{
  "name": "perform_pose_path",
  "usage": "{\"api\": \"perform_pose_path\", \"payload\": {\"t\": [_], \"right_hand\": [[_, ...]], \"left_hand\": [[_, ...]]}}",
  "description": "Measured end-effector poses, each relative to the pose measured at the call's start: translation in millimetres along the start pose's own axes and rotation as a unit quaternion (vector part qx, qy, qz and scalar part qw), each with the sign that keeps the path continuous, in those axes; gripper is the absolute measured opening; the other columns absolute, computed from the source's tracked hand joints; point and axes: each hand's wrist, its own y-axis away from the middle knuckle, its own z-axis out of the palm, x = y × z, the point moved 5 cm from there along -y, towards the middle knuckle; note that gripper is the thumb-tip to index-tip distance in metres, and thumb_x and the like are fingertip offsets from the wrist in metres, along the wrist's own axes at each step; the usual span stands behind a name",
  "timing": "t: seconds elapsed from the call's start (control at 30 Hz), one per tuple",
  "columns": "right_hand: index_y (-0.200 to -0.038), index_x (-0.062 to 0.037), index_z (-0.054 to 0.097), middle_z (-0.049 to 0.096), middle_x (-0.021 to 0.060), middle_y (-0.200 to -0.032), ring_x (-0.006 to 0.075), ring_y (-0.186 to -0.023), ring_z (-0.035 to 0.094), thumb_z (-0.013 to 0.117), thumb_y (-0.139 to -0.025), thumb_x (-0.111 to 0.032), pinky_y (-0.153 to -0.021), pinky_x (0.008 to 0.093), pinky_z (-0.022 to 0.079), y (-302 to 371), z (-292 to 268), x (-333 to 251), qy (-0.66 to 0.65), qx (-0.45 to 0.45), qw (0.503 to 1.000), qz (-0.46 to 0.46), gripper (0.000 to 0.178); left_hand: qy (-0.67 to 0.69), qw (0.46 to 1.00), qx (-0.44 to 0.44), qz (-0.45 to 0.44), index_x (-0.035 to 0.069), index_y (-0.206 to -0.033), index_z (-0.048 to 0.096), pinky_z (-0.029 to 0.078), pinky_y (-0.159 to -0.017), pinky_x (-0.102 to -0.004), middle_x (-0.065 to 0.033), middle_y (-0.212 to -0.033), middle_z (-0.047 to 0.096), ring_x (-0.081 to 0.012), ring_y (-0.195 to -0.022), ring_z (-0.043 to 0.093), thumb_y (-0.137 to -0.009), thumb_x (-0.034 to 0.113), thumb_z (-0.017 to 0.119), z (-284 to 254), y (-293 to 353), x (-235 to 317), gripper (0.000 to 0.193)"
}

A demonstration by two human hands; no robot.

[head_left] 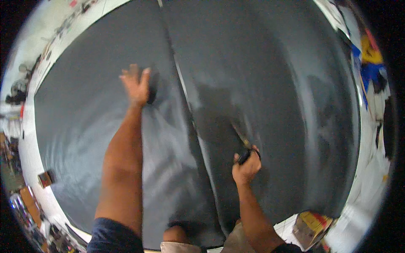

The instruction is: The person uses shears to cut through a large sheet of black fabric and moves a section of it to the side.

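Two wide dark grey sheets of smooth material (270, 55) lie spread before me, split by a narrow pale gap (183, 82) that runs from the far edge down toward my knees. My left hand (137, 86) is over the left sheet, fingers spread and holding nothing; whether it presses on the surface I cannot tell. In my right hand (247, 168) is a pair of scissors (241, 137) with black handles, fingers wrapped round them. The blades point away from me and a little left, over the right sheet, to the right of the gap.
A small brown box (44, 179) rests at the left edge of the sheet. A yellow and red carton (311, 227) stands near the lower right edge. Blue and yellow items (371, 63) lie at the far right; assorted clutter (27, 206) lines the left side.
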Motion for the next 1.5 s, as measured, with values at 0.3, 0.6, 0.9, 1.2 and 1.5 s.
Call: {"api": "perform_pose_path", "payload": {"t": [0.3, 0.6, 0.9, 1.2, 1.5], "right_hand": [[-0.122, 0.0014, 0.052, 0.061, 0.0223, -0.116, 0.0397, -0.109, 0.058, 0.07, -0.085, -0.038, -0.093, 0.0446, 0.044, 50.5, -76.0, 100.2, -0.169, 0.034, 0.983, 0.067, 0.057], [-0.114, 0.0042, 0.05, 0.062, 0.0267, -0.101, 0.0439, -0.095, 0.06, 0.064, -0.088, -0.025, -0.081, 0.0476, 0.047, 425.4, -225.8, 323.7, 0.025, -0.041, 0.986, 0.163, 0.041], [-0.089, 0.0025, 0.061, 0.064, 0.0199, -0.089, 0.036, -0.093, 0.062, 0.064, -0.076, -0.017, -0.082, 0.0495, 0.049, 604.8, -221.0, 529.3, 0.171, 0.085, 0.93, 0.313, 0.024], [-0.098, 0.0005, 0.064, 0.067, 0.0218, -0.1, 0.0355, -0.096, 0.066, 0.065, -0.082, -0.035, -0.085, 0.0458, 0.052, 463.8, -252.4, 523.0, 0.233, -0.278, 0.92, 0.149, 0.039], [-0.119, -0.007, 0.058, 0.061, 0.0165, -0.111, 0.0357, -0.105, 0.06, 0.061, -0.089, -0.038, -0.088, 0.0462, 0.049, 302.1, -185.1, 109.3, 0.176, -0.239, 0.916, -0.268, 0.043]], "left_hand": [[-0.02, 0.922, -0.312, 0.229, 0.012, -0.128, 0.057, 0.04, -0.104, -0.0462, -0.017, -0.138, 0.05, -0.036, -0.126, 0.048, -0.082, 0.032, 0.067, -181.0, 410.8, 73.8, 0.051], [0.074, 0.906, 0.098, -0.405, -0.005, -0.084, 0.06, 0.045, -0.061, -0.0344, -0.0084, -0.07, 0.057, -0.0174, -0.065, 0.052, -0.086, 0.018, 0.057, -382.9, 934.4, -266.6, 0.023], [0.299, 0.916, -0.032, -0.265, -0.006, -0.118, 0.06, 0.046, -0.086, -0.0317, -0.0135, -0.108, 0.065, -0.0187, -0.097, 0.059, -0.093, 0.025, 0.061, -319.4, 764.2, -155.8, 0.039], [0.172, 0.948, -0.263, -0.041, -0.002, -0.119, 0.06, 0.049, -0.088, -0.0343, -0.0147, -0.109, 0.065, -0.0223, -0.102, 0.062, -0.093, 0.026, 0.062, -311.7, 628.3, -53.3, 0.038], [-0.006, 0.89, -0.305, 0.339, 0.007, -0.125, 0.055, 0.041, -0.099, -0.0462, -0.019, -0.127, 0.051, -0.0367, -0.118, 0.05, -0.079, 0.025, 0.069, -133.0, 733.4, 48.1, 0.052]]}}
